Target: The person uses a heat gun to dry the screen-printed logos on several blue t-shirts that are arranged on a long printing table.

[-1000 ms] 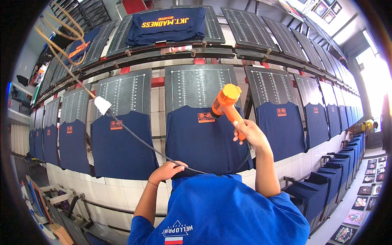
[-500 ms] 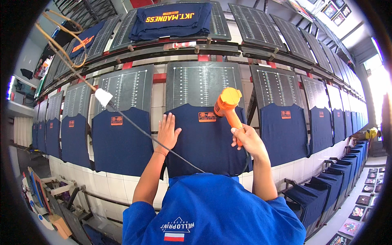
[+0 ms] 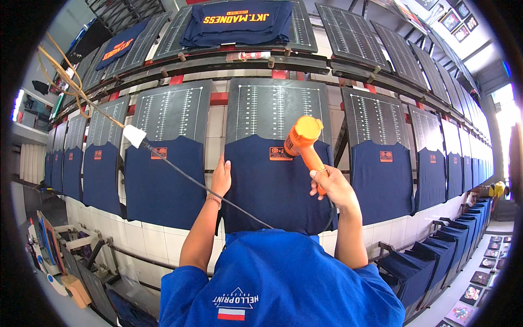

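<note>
My right hand (image 3: 336, 188) is wrapped around the handle of an orange heat gun (image 3: 306, 133). The gun's nozzle points down and left, close over a small orange print (image 3: 279, 154) near the neckline of a navy T-shirt (image 3: 267, 191). That shirt lies stretched over a black board (image 3: 261, 111) marked with white ruler lines. At the shirt's left edge rests my left hand (image 3: 222, 177), seen edge-on with its fingers stretched out and nothing visible in it. A dark cord (image 3: 188, 180) runs across my left forearm toward a white connector (image 3: 134, 135).
More boards with navy shirts stand in a row on both sides, such as one on the left (image 3: 163, 188) and one on the right (image 3: 381, 188). Folded navy shirts (image 3: 237, 24) lie on the far row. Beige cable (image 3: 65, 73) hangs at upper left. Draped shirts (image 3: 414, 264) line the lower right.
My left hand has shifted from lying on the shirt's upper left to its left edge, turning edge-on. The heat gun stays over the print, tilted much as before. The view has shifted slightly.
</note>
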